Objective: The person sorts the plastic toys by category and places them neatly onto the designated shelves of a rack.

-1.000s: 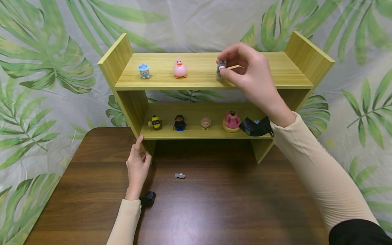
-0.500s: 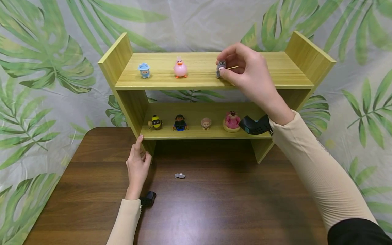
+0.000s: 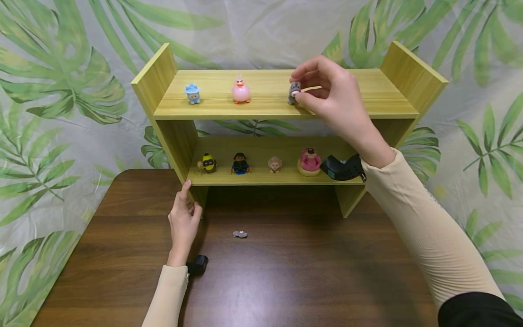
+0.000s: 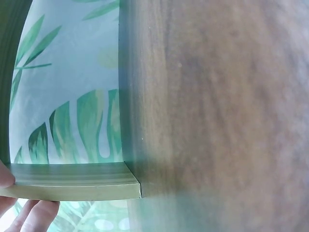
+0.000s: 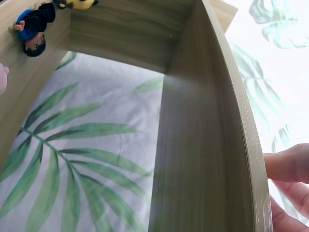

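In the head view, my right hand (image 3: 331,93) pinches a small grey toy figure (image 3: 293,93) with a pale snout between thumb and forefinger. The figure is upright at the top board's front part, right of a pink duck figure (image 3: 241,91). My left hand (image 3: 185,220) holds the lower left side panel of the wooden shelf (image 3: 261,113). The left wrist view has the thumb on one face of that panel (image 4: 77,191) and fingers (image 4: 41,215) on the other. In the right wrist view, the top board hides the grey figure.
A blue-hatted figure (image 3: 192,93) stands at the top left. Along the middle board are a yellow figure (image 3: 209,163), a dark-haired figure (image 3: 240,164), a small lion-like figure (image 3: 275,165) and a pink bear (image 3: 309,161). A small grey piece (image 3: 240,234) lies on the brown table (image 3: 294,272).
My right fingers have shifted very slightly, and a little more of the grey toy figure shows beside them. The left hand stays in place on the panel.
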`<state>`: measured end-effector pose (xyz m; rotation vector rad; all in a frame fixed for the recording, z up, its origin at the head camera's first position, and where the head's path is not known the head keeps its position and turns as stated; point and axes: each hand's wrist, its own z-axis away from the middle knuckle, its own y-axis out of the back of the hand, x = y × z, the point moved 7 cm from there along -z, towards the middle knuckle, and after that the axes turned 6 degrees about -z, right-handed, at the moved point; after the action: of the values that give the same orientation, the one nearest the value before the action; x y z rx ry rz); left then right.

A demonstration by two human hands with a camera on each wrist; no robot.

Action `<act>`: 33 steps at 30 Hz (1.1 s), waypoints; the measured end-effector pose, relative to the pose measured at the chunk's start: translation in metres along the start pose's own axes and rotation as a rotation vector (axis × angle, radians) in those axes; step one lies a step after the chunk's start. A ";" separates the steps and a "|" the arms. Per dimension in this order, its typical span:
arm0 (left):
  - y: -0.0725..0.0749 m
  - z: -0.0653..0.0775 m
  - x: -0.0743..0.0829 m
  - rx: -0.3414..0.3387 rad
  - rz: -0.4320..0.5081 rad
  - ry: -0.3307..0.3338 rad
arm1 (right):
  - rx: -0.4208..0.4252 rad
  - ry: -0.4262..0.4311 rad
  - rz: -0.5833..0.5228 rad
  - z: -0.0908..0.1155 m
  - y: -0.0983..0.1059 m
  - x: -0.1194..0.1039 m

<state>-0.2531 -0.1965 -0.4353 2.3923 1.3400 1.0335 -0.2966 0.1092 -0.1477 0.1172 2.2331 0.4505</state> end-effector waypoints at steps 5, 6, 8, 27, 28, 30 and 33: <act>0.000 -0.001 -0.001 0.007 0.004 0.001 | -0.002 0.007 -0.014 0.001 0.000 -0.001; 0.000 -0.001 -0.001 0.007 0.005 0.001 | -0.003 0.007 -0.018 0.001 0.000 -0.001; -0.001 -0.001 -0.001 0.010 0.007 0.002 | -0.001 0.008 -0.027 0.001 0.001 -0.001; 0.001 -0.001 0.003 0.011 0.006 -0.010 | 0.069 0.069 -0.121 0.015 0.019 -0.004; 0.002 -0.001 0.003 0.009 0.006 -0.009 | 0.072 0.069 -0.125 0.016 0.020 -0.004; 0.002 -0.001 0.002 0.006 0.005 -0.007 | 0.077 0.068 -0.149 0.019 0.021 -0.003; 0.002 0.000 0.002 0.005 0.005 -0.006 | 0.089 0.068 -0.202 0.023 0.024 -0.003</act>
<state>-0.2514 -0.1961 -0.4336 2.4013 1.3369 1.0242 -0.2791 0.1372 -0.1505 -0.0781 2.3032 0.2491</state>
